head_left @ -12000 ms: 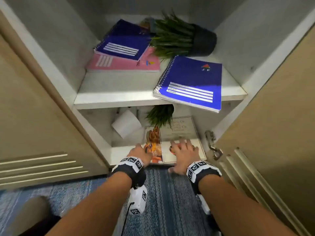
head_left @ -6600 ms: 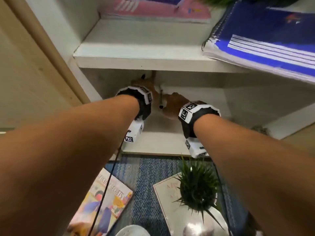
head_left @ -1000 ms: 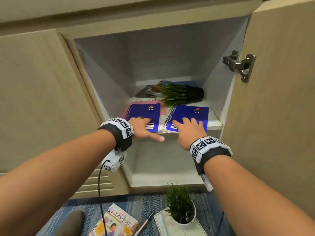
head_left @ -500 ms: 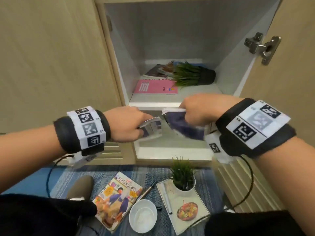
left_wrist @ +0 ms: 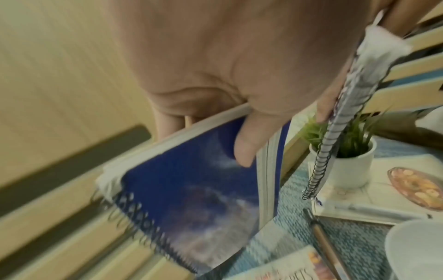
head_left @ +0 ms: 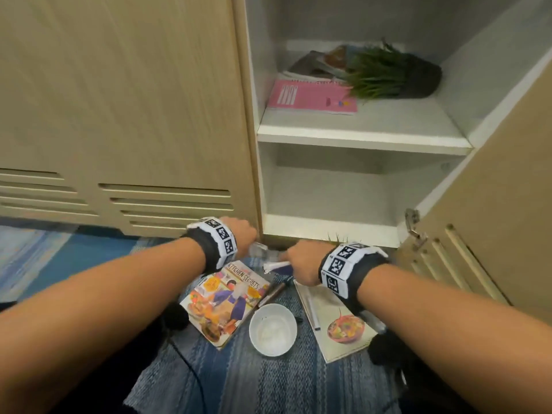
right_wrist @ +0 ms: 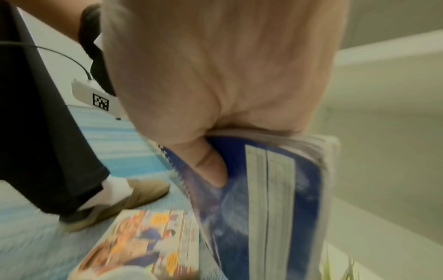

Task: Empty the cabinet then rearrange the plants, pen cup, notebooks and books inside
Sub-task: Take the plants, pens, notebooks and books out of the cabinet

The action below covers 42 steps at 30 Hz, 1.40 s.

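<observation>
Blue rug below the open cabinet: left hand and right hand each grip a blue notebook, spines hanging down, just above the floor pile, left hand nearer the cookbook.
</observation>
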Tool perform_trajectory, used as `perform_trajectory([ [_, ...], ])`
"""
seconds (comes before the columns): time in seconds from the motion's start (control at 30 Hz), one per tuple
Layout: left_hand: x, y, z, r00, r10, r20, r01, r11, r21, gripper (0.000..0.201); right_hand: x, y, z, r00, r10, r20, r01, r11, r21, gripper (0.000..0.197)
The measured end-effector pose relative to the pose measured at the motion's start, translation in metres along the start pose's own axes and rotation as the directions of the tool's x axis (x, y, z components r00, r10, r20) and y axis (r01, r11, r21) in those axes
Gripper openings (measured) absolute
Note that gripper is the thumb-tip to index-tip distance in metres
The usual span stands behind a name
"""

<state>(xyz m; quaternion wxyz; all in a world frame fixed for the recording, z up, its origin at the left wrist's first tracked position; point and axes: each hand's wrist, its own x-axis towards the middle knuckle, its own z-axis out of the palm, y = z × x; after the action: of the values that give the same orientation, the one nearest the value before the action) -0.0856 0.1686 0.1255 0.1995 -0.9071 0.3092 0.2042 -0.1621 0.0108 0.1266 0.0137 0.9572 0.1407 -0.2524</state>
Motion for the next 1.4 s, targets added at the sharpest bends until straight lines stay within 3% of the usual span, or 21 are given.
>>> perform_trajectory([
  [0.07, 0.015, -0.003, 0.025, 1.0, -0.028, 0.005, 0.028, 0.997, -0.066, 0.025, 0.018, 0.003, 0.016, 0.999, -0.038, 0.002, 0.038, 0.999, -0.015, 0.03],
  [0.17, 0.025, -0.008, 0.054, 1.0, -0.031, 0.003, 0.031, 0.983, -0.182, 0.035, 0.034, 0.015, 0.031, 0.983, -0.173, -0.059, 0.17, 0.984, -0.053, 0.056],
  [0.27, 0.027, -0.015, 0.076, 0.998, -0.03, -0.055, 0.02, 0.986, -0.164, 0.051, 0.042, 0.029, 0.04, 0.976, -0.217, -0.009, 0.207, 0.945, -0.252, 0.07],
  [0.33, 0.029, -0.018, 0.091, 0.998, 0.004, -0.065, -0.011, 0.994, -0.107, 0.064, 0.042, 0.032, 0.051, 0.986, -0.132, 0.105, 0.162, 0.914, -0.371, 0.059],
  [0.4, 0.029, -0.018, 0.108, 0.996, 0.064, 0.068, -0.057, 0.993, -0.099, 0.071, 0.044, 0.033, 0.071, 0.96, 0.02, 0.28, 0.106, 0.898, -0.428, 0.043],
  [0.47, 0.03, -0.015, 0.127, 0.976, 0.112, 0.189, -0.08, 0.982, -0.171, 0.072, 0.042, 0.032, 0.086, 0.923, 0.103, 0.371, 0.073, 0.899, -0.431, 0.033],
  [0.57, 0.027, -0.01, 0.14, 0.963, 0.092, 0.255, -0.012, 0.954, -0.298, 0.063, 0.036, 0.033, 0.085, 0.943, 0.072, 0.326, 0.062, 0.922, -0.382, 0.029],
  [0.7, 0.028, -0.008, 0.132, 0.977, 0.045, 0.21, 0.032, 0.936, -0.349, 0.056, 0.033, 0.032, 0.061, 0.973, 0.034, 0.229, 0.052, 0.932, -0.36, 0.028],
  [0.8, 0.03, -0.003, 0.102, 0.994, 0.036, 0.099, 0.005, 0.922, -0.387, 0.049, 0.03, 0.034, 0.032, 0.993, 0.027, 0.118, 0.009, 0.954, -0.299, 0.031],
  [0.9, 0.027, 0.007, 0.05, 0.994, 0.06, -0.094, -0.096, 0.892, -0.442, 0.04, 0.021, 0.034, -0.014, 0.998, 0.011, -0.056, -0.02, 0.987, -0.162, 0.033],
  [1.0, 0.023, 0.016, -0.012, 0.945, 0.033, -0.326, -0.178, 0.888, -0.424, 0.034, 0.0, 0.041, -0.067, 0.977, 0.021, -0.213, -0.035, 0.998, -0.061, 0.037],
  [1.1, 0.014, 0.019, -0.078, 0.862, 0.027, -0.507, -0.274, 0.866, -0.419, 0.035, -0.025, 0.058, -0.116, 0.942, 0.035, -0.335, -0.035, 0.999, 0.007, 0.031],
  [1.2, 0.006, 0.017, -0.138, 0.791, 0.007, -0.611, -0.312, 0.865, -0.393, 0.031, -0.04, 0.085, -0.148, 0.881, 0.126, -0.456, -0.089, 0.991, 0.101, 0.029],
  [1.3, 0.014, 0.013, -0.191, 0.732, -0.077, -0.677, -0.253, 0.892, -0.375, 0.023, -0.042, 0.117, -0.164, 0.783, 0.258, -0.566, -0.178, 0.965, 0.194, 0.032],
  [1.4, 0.038, 0.005, -0.227, 0.728, -0.12, -0.675, -0.187, 0.913, -0.364, 0.017, -0.037, 0.151, -0.171, 0.66, 0.385, -0.645, -0.225, 0.92, 0.32, 0.031],
])
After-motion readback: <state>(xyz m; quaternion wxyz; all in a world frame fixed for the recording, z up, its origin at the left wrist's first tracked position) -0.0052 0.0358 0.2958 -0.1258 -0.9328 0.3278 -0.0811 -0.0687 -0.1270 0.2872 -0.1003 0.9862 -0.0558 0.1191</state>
